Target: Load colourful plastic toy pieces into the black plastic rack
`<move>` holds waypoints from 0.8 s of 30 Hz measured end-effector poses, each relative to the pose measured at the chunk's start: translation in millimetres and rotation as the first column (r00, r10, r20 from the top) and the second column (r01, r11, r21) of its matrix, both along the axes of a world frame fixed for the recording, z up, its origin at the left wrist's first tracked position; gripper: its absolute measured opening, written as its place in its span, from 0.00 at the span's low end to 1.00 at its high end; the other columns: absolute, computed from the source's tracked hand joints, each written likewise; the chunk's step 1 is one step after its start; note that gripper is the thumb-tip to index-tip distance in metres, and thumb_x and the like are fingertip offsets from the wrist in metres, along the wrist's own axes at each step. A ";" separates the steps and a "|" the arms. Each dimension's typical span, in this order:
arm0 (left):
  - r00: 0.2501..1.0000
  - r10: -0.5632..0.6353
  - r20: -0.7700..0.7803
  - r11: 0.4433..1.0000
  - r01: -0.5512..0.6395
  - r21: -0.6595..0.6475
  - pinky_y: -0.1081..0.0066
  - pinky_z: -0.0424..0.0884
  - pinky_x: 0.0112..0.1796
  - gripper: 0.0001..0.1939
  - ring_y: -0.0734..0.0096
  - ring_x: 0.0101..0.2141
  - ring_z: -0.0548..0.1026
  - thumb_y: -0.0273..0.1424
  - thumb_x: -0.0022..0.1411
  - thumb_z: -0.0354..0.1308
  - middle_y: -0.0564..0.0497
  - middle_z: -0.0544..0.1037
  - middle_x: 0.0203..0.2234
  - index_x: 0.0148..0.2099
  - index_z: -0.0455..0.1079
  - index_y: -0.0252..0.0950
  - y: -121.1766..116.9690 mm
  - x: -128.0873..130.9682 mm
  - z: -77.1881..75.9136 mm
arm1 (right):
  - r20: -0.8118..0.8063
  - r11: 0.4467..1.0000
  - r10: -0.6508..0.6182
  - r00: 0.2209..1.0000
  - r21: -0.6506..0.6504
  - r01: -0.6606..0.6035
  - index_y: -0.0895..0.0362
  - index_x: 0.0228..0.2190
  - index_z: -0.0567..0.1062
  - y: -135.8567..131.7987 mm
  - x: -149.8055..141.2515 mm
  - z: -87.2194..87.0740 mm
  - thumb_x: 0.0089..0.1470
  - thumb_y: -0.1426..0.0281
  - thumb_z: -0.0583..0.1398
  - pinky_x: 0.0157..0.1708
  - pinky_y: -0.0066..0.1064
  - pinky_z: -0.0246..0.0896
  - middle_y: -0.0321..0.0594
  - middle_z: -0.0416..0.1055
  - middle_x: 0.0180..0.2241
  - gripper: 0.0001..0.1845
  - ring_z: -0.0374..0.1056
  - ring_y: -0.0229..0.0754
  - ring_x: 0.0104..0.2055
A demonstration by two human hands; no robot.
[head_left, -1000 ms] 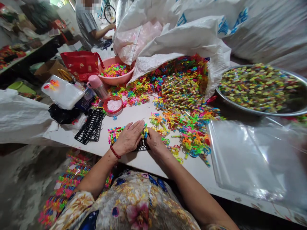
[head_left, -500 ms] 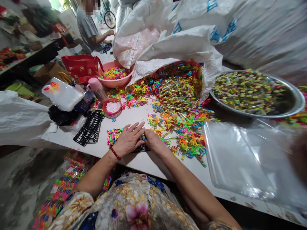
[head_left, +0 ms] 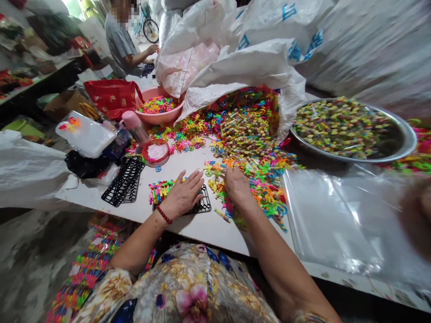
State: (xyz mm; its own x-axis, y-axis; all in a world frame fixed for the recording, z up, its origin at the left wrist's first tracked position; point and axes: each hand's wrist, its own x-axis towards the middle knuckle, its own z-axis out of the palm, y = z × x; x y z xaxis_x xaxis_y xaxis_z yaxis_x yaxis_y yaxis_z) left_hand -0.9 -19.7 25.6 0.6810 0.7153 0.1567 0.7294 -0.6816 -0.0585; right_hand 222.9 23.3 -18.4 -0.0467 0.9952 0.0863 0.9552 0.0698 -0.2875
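Observation:
My left hand (head_left: 183,195) lies flat with its fingers stretched out over a black plastic grid tray (head_left: 204,204). Rows of small colourful plastic pieces (head_left: 159,191) fill the tray's left part; its right end shows bare slots. To the right, my right hand (head_left: 237,186) reaches into a loose heap of bright plastic pieces (head_left: 261,190). Its fingers are bent and pinched together at the heap's near left side, and whatever they grip is hidden. A small printed tube-like piece (head_left: 222,215) lies on the table close to this hand.
More black grid trays (head_left: 124,181) lie stacked at left, near a red basket (head_left: 155,154) and a pink-lidded flask (head_left: 134,125). Behind stand a pink basin (head_left: 160,117) and an open white sack (head_left: 249,63). Clear plastic bags (head_left: 323,220) and a metal basin (head_left: 404,146) are at right. Another person (head_left: 121,45) sits behind.
My right hand has moved from the tray rightward into the heap of pieces, uncovering the tray's right end. My left hand stays on the tray.

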 end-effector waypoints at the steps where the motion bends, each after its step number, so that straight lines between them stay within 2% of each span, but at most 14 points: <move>1: 1.000 -0.002 0.006 1.000 0.002 0.000 0.49 0.51 0.65 0.23 0.60 0.67 0.57 0.38 0.73 0.44 0.42 0.60 0.67 0.64 0.62 0.34 0.4 -0.7 -1.7 | -0.082 0.999 -0.020 0.996 0.039 0.023 0.62 0.39 0.72 -1.9 -2.6 -0.2 0.61 0.78 0.49 0.37 0.34 0.56 0.52 0.70 0.38 0.13 0.66 0.47 0.38; 3: 1.000 -0.009 0.020 1.000 0.009 -0.002 0.51 0.52 0.65 0.23 0.61 0.66 0.58 0.37 0.73 0.43 0.43 0.61 0.66 0.64 0.61 0.33 0.8 -2.9 -3.8 | -0.293 0.995 -0.023 0.956 0.089 0.052 0.61 0.41 0.70 -6.3 -10.1 -0.9 0.61 0.75 0.48 0.37 0.34 0.57 0.49 0.71 0.36 0.12 0.65 0.47 0.37; 5: 0.999 -0.015 0.036 1.000 0.015 -0.010 0.52 0.52 0.65 0.25 0.61 0.67 0.57 0.37 0.73 0.42 0.42 0.61 0.66 0.67 0.57 0.32 0.7 -4.6 -4.0 | -0.482 0.997 -0.001 0.876 0.072 0.041 0.58 0.41 0.69 -11.0 -20.9 -2.9 0.59 0.73 0.49 0.35 0.33 0.56 0.44 0.71 0.34 0.11 0.64 0.44 0.34; 9: 0.997 -0.005 0.075 1.000 0.007 -0.023 0.55 0.52 0.65 0.29 0.62 0.67 0.56 0.34 0.73 0.42 0.40 0.59 0.67 0.71 0.47 0.29 -0.7 -4.7 -2.8 | -0.656 0.993 0.045 0.753 -0.052 -0.105 0.55 0.31 0.70 -19.7 -45.4 -11.8 0.56 0.70 0.52 0.31 0.30 0.55 0.37 0.69 0.28 0.07 0.61 0.40 0.29; 12: 0.997 -0.005 0.076 1.000 0.006 -0.018 0.57 0.51 0.65 0.29 0.62 0.67 0.55 0.33 0.72 0.42 0.40 0.58 0.67 0.71 0.47 0.28 -2.1 -3.6 -2.9 | -0.682 0.980 0.104 0.724 -0.055 -0.192 0.56 0.30 0.71 -23.6 -55.6 -19.5 0.56 0.71 0.52 0.34 0.29 0.57 0.38 0.71 0.30 0.09 0.62 0.40 0.31; 16: 0.999 0.007 0.039 1.000 -0.006 -0.028 0.58 0.49 0.66 0.29 0.62 0.68 0.54 0.35 0.72 0.41 0.41 0.57 0.68 0.71 0.48 0.29 -2.7 -3.0 -1.6 | -0.636 0.950 0.233 0.735 -0.013 -0.313 0.58 0.30 0.73 -24.4 -54.3 -26.3 0.57 0.74 0.52 0.37 0.31 0.59 0.42 0.72 0.31 0.10 0.63 0.41 0.34; 21: 1.000 0.012 -0.029 0.999 -0.013 -0.040 0.55 0.52 0.64 0.30 0.60 0.68 0.53 0.40 0.72 0.44 0.42 0.52 0.70 0.71 0.49 0.35 -2.9 -1.1 2.9 | -0.592 0.913 0.339 0.731 0.021 -0.407 0.59 0.40 0.73 -24.7 -50.5 -31.5 0.55 0.77 0.52 0.45 0.34 0.61 0.46 0.73 0.41 0.14 0.65 0.42 0.41; 24: 0.998 0.002 -0.055 0.999 -0.004 -0.034 0.52 0.54 0.63 0.30 0.58 0.67 0.54 0.44 0.70 0.47 0.46 0.54 0.69 0.69 0.53 0.40 -3.1 0.3 3.2 | -0.581 0.908 0.346 0.737 0.009 -0.419 0.59 0.43 0.72 -27.4 -51.3 -31.0 0.58 0.75 0.53 0.43 0.33 0.63 0.45 0.73 0.41 0.12 0.66 0.42 0.41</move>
